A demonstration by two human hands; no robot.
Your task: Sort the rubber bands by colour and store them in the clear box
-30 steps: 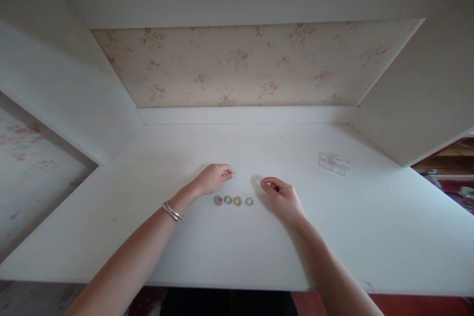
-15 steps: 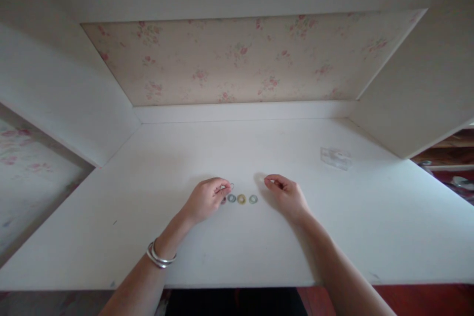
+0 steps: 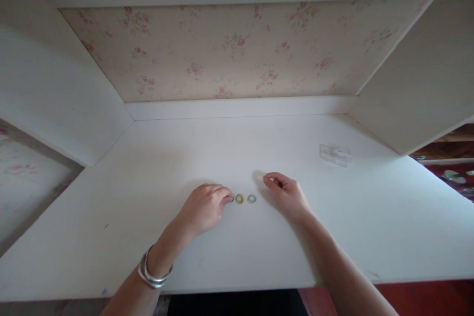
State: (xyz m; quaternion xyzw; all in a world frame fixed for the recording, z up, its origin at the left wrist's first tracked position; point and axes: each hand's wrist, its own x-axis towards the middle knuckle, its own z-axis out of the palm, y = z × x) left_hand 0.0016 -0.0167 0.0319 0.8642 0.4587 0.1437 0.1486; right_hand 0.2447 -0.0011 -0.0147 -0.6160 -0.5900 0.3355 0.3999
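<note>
Between the two hands, on the white bench (image 3: 237, 252), lies a short row of small coloured rings. The left hand (image 3: 203, 209) rests knuckles up with its fingertips (image 3: 226, 196) curled down over the row's near end, touching a small bluish ring (image 3: 231, 198) that mostly hides under them; whether it pinches that ring I cannot tell. Just beside it sits a small yellow ring (image 3: 239, 199), then a small pale green ring (image 3: 252, 199), both lying flat and free. The right hand (image 3: 287, 194) rests just past the green ring, fingers loosely curled with thumb and forefinger drawn together; nothing visible in it. Two silver bangles (image 3: 151, 273) circle the left wrist. Well beyond the right hand lies a small clear plastic box (image 3: 335, 154).
</note>
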